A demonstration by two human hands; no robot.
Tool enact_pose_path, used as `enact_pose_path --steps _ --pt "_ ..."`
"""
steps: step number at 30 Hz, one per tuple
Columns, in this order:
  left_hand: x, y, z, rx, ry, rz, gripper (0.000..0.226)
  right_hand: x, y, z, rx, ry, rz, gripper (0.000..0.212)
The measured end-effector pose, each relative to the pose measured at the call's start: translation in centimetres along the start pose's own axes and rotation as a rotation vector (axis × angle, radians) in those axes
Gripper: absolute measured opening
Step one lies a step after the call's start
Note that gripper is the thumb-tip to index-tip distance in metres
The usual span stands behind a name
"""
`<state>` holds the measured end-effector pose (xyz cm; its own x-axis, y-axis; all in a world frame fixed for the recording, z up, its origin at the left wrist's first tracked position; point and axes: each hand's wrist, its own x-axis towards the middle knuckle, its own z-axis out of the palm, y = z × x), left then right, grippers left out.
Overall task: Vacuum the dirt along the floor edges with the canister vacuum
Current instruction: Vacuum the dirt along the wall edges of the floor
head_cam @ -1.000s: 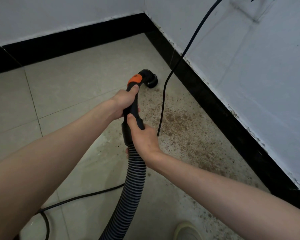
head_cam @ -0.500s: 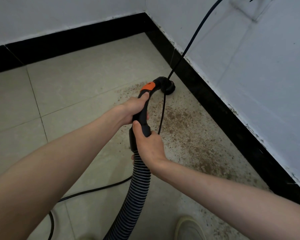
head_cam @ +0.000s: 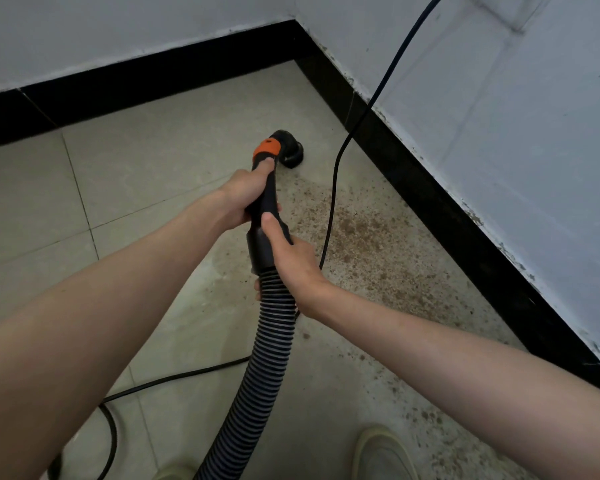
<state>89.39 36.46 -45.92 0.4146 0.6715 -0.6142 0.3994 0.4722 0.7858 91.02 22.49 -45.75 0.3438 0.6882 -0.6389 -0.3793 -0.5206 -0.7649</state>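
I hold the black vacuum handle [head_cam: 266,188], which has an orange band [head_cam: 266,149] near its top, with both hands. My left hand [head_cam: 240,197] wraps the upper grip. My right hand [head_cam: 290,258] grips the lower cuff where the ribbed grey hose [head_cam: 257,386] joins. The round black nozzle [head_cam: 291,152] points down at the tiled floor, left of the brown dirt [head_cam: 357,230] spread along the right-hand black skirting [head_cam: 440,202].
A black power cable [head_cam: 336,174] hangs from the upper right wall down to the floor beside the nozzle, and another run of cable [head_cam: 174,377] crosses the floor at lower left. A second skirting [head_cam: 146,81] lines the far wall. My shoe [head_cam: 383,455] is at the bottom.
The nozzle has swung back left and away from the right skirting and the hanging cable, after moving right toward them half a second ago. Both hands kept their grip.
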Motion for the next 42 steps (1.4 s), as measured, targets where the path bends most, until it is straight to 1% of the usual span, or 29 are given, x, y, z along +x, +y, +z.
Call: enact_pose_path --steps 5,8,18,32,37,42 --pt "-0.7 -0.2 0.9 -0.03 -0.078 0.013 0.035 -1.0 0.1 -1.4 0.097 -0.039 0.003 0.054" --pt "-1.3 -0.8 1.5 -0.072 -0.082 0.024 0.034 -1.6 0.4 -2.0 0.114 -0.067 0.013 0.052" --pt "-3.3 -2.1 -1.1 -0.135 0.034 0.014 0.037 -2.7 0.6 -0.7 0.07 -0.178 0.018 0.052" --pt "-5.9 -2.6 -2.4 -0.234 0.11 0.043 0.035 -3.6 1.4 0.7 -0.032 -0.18 -0.033 0.051" --pt "-6.0 -2.7 -3.1 -0.248 0.14 -0.007 0.033 -3.5 1.0 1.2 -0.021 -0.219 0.022 0.051" --pt "-5.8 -3.1 -3.0 -0.234 0.152 -0.002 0.033 -3.5 1.4 0.9 -0.001 -0.24 0.013 0.05"
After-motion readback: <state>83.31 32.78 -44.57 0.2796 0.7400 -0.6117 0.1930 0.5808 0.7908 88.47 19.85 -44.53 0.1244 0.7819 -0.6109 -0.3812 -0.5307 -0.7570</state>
